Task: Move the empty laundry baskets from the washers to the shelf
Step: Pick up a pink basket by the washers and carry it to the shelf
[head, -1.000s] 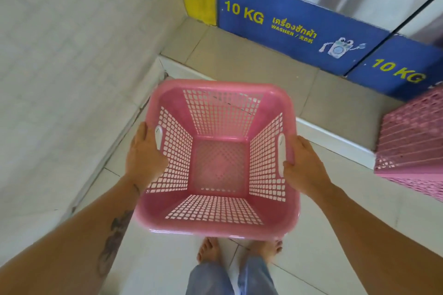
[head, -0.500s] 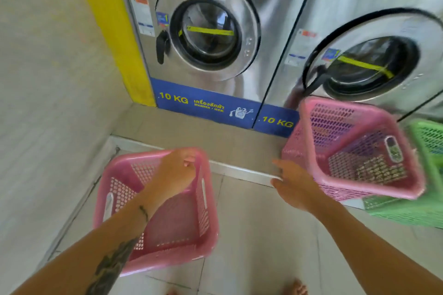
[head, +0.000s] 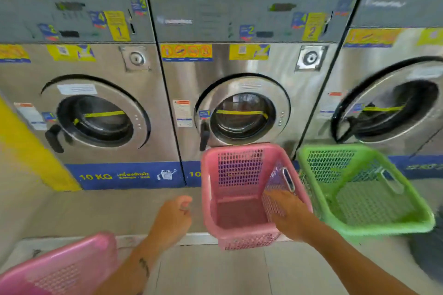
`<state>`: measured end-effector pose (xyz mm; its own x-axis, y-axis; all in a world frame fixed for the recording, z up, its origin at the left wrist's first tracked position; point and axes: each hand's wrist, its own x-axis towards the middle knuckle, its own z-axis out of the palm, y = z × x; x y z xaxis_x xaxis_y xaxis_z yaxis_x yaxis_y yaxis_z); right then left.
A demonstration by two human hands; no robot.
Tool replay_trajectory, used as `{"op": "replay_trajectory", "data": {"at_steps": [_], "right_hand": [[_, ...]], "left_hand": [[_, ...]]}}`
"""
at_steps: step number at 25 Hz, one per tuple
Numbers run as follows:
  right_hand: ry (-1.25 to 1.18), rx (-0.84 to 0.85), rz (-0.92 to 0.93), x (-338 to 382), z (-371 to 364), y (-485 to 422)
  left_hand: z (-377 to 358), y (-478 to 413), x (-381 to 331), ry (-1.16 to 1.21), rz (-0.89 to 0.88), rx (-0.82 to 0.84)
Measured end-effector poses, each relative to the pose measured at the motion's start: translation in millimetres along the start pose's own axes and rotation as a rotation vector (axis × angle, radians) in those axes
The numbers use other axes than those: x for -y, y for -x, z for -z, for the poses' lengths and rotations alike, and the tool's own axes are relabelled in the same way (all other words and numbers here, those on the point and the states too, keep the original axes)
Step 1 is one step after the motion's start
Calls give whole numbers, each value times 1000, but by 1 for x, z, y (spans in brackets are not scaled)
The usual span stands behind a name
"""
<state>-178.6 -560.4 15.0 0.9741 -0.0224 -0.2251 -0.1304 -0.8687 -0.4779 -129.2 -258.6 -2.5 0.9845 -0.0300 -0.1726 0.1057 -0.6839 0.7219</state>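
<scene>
Pink basket: empty, on raised step in front of middle washer, tilted toward the person.
R hand: reaching over its right rim, fingers inside near the handle slot; blurred, can't tell if gripping.
L hand: loosely curled, holding nothing, just left of basket.
Green basket: empty, touching pink one's right side.
2nd pink basket: bottom-left corner, near L forearm.
Washers: doors closed.

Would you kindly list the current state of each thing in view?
Middle pink basket: empty, upright.
Green basket: empty, tilted.
Lower-left pink basket: partly visible.
Left washer door: closed.
Middle washer door: closed.
Right hand: reaching inside middle pink basket.
Left hand: free.
</scene>
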Motion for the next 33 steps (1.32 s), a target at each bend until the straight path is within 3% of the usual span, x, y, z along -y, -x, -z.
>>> {"op": "replay_trajectory", "data": {"at_steps": [8,14,19,28,33], "right_hand": [[0,5,-94,-96,39,-70],[68,16,-195,-148,1,-168],[142,-60,-257,-184,-33,-228],[229,-215,-296,-220,-81,-234],[216,-189,-252,-216,-82,-207]], "left_hand": [[-84,-68,-54,-158,-4,55],[-126,-159,-19,-294,-111,-159],[-162,-207,20,-403,-123,-129],[-200,-215,76,-382,-171,-127],[-198,-191,83,-365,-200,-161]]}}
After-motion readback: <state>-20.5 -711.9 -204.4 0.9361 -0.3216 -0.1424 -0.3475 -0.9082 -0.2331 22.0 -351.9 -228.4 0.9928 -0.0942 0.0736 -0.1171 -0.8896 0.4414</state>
